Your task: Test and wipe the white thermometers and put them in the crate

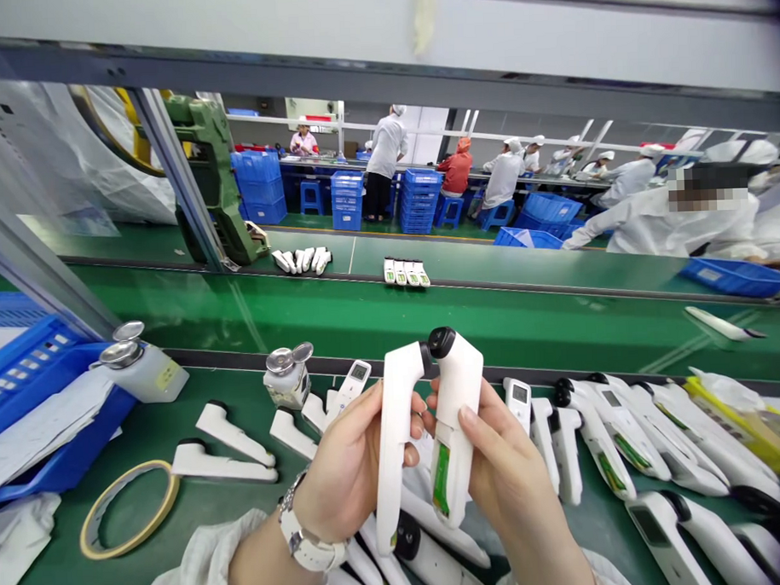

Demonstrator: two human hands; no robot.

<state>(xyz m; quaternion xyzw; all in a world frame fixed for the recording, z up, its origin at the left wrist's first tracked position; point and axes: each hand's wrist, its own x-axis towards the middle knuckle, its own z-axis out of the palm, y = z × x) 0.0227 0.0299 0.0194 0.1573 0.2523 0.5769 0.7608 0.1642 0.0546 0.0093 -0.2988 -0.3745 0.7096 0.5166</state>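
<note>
Across the green surface [212, 508], right of the tape ring [89, 521], the left hand [345, 465] grips one white handset [392, 446], the right hand [511, 459] another handset [461, 384], both near upright, black noses close together.

The paired thermometers [398, 437] [461, 392] between the hands look smooth, matt white plastic with glossy black tips. Left of them, the tape roll [91, 516] has a papery tan surface, and the dispenser bottle [287, 386] a shiny metal lid. Beyond the hands, the conveyor belt [339, 307] looks smooth, slightly glossy green.
</note>
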